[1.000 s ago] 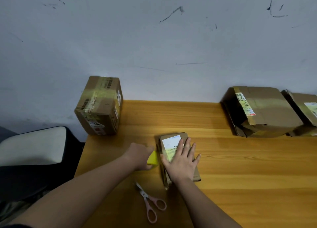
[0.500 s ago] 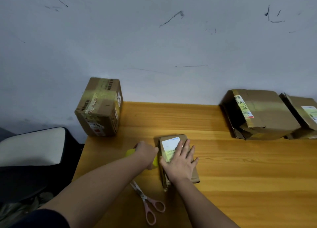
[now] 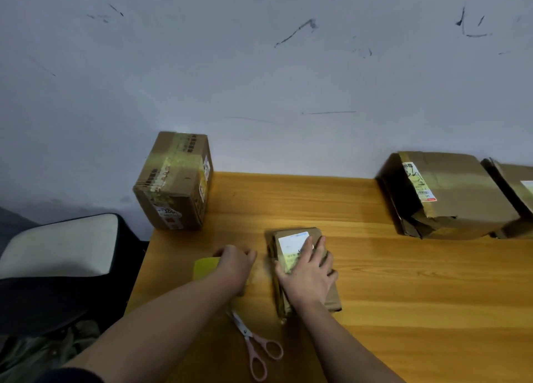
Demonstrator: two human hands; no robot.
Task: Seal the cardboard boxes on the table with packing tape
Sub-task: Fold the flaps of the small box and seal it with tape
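A scuffed grey wall is backing the wooden table [image 3: 375,281] where we are working. Our right hand [image 3: 307,273] is lying flat on the small box [image 3: 330,294] in the middle of the table, fingers straight and spread over its white label, pressing it down. Our left hand [image 3: 235,263] is just beside the box, its fingers curled round the yellow tape [image 3: 206,267], which is showing past the knuckles. A faint, filmy strip seems to be running from that hand toward the box's left edge, though it is too pale for us to be sure. The scissors [image 3: 256,345] are lying near us, untouched, below the left hand.

At the back left, a box [image 3: 173,180] is standing with yellowish tape already across its top, so we are judging it done. At the back right, two more boxes [image 3: 450,192] are lying with crumpled flaps. They are carrying a pale band, yet they look open at the near end. We are judging ourselves partway through: the strip on the small box is needing to be cut and smoothed.
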